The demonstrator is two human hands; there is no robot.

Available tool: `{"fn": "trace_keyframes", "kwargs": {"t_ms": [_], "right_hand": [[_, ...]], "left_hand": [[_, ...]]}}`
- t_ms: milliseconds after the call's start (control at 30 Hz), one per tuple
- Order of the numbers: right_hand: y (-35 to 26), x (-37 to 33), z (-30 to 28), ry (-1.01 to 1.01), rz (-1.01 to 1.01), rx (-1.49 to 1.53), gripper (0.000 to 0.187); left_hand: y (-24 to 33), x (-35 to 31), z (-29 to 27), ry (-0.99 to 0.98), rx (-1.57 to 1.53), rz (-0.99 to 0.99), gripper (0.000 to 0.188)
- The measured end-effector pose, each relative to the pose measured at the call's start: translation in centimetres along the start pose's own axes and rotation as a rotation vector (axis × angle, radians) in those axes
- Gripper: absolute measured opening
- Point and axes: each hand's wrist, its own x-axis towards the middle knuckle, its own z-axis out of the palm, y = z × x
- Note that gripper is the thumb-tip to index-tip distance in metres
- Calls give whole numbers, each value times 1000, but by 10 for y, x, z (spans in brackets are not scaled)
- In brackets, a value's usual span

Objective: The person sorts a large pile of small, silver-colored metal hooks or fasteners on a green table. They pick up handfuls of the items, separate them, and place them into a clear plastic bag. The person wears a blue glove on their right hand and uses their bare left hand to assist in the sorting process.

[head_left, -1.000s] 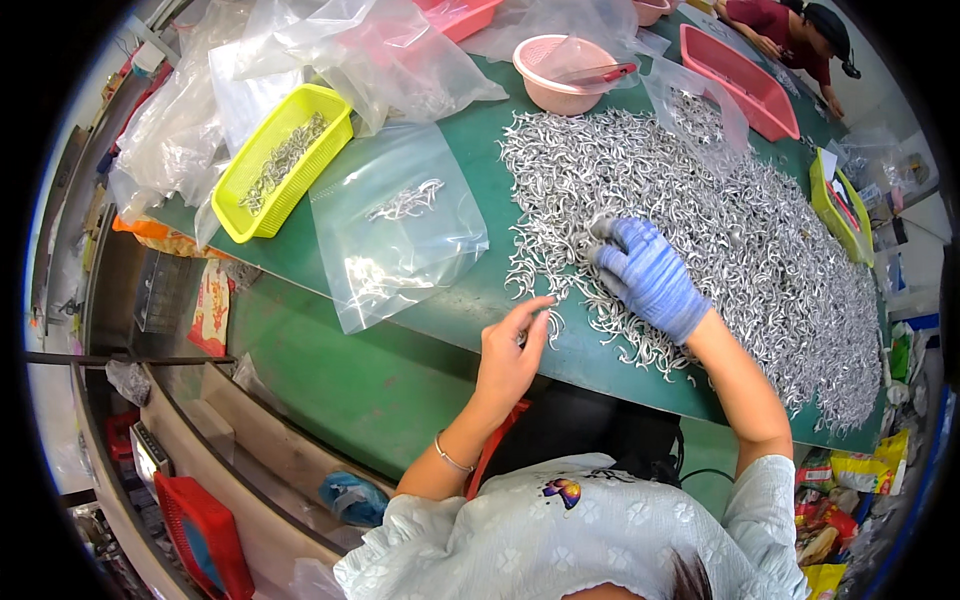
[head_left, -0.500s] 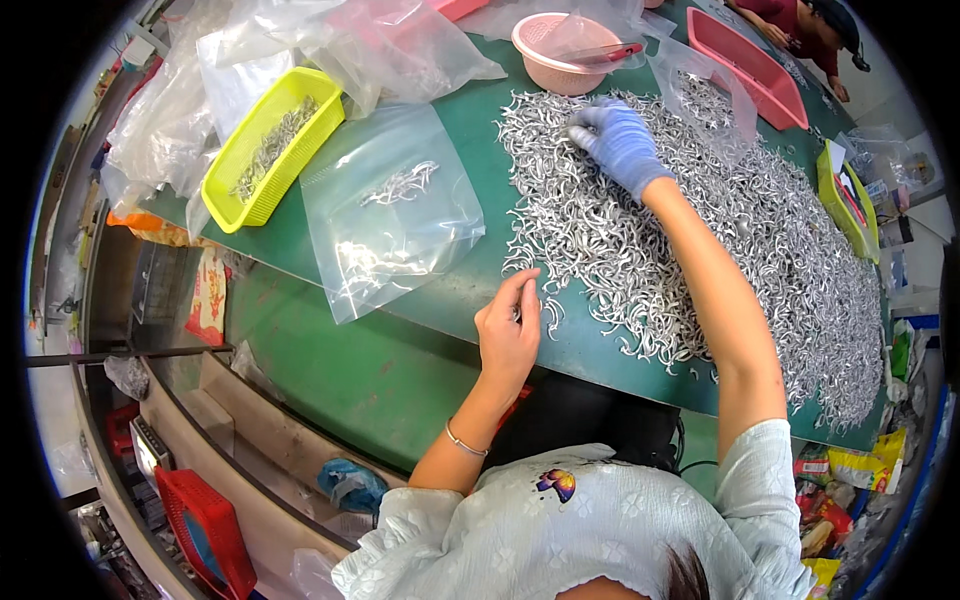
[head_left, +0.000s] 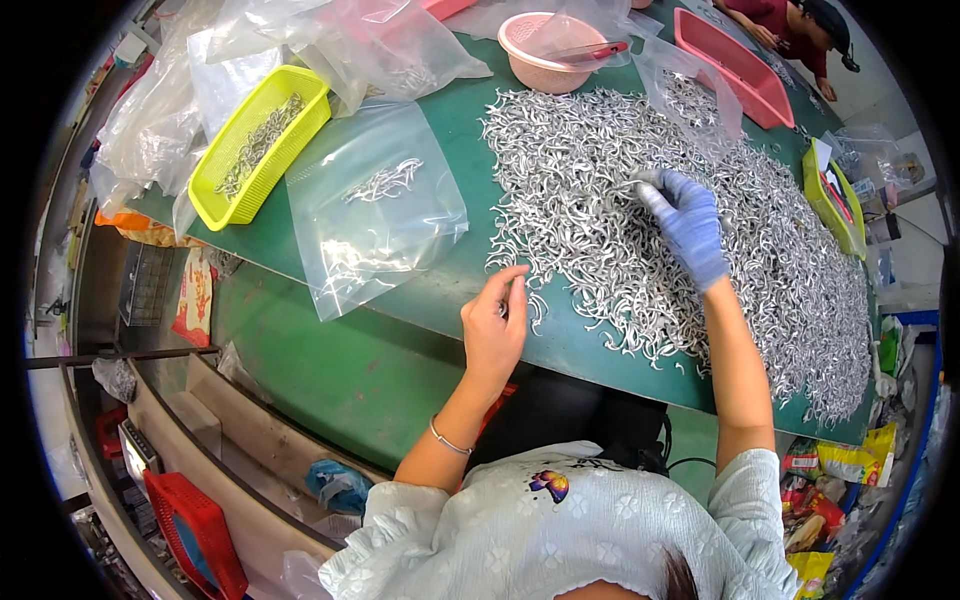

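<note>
A wide heap of small curved silver metal pieces (head_left: 600, 240) covers the right half of the green table (head_left: 440, 310). My right hand (head_left: 685, 220), in a blue-grey glove, is over the heap with thumb and fingers pinched. A small curved metal piece (head_left: 630, 184) seems to stick out at its fingertips. By the table's near edge, beside the heap's left side, my bare left hand (head_left: 495, 320) is curled. Something small and greyish shows between its fingers and palm, mostly hidden. Left of it lies a clear plastic bag (head_left: 390, 240) with several curved pieces on it.
A yellow-green basket (head_left: 215, 190) holding metal pieces stands at left, beside piled clear bags (head_left: 150, 130). At the back are a pink bowl (head_left: 545, 75) with a red-handled tool and a pink tray (head_left: 735, 70). Another basket (head_left: 835, 200) sits far right. A co-worker (head_left: 800, 30) is beyond.
My right hand has moved from the back of the heap rightward and nearer to me. The left hand stays curled at the table edge; the whole view has shifted slightly.
</note>
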Motion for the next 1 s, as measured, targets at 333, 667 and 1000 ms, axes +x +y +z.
{"fn": "trace_keyframes", "kwargs": {"t_ms": [333, 667, 1000], "right_hand": [[-19, -56, -3, -61, -41, 204, 20], [-43, -102, 14, -203, -109, 202, 25], [-27, -119, 13, -106, -206, 119, 22]], "left_hand": [[19, 0, -1, -207, -263, -238, 19], [41, 6, 1, -373, -377, -338, 17], [19, 198, -184, 329, -648, -340, 24]]}}
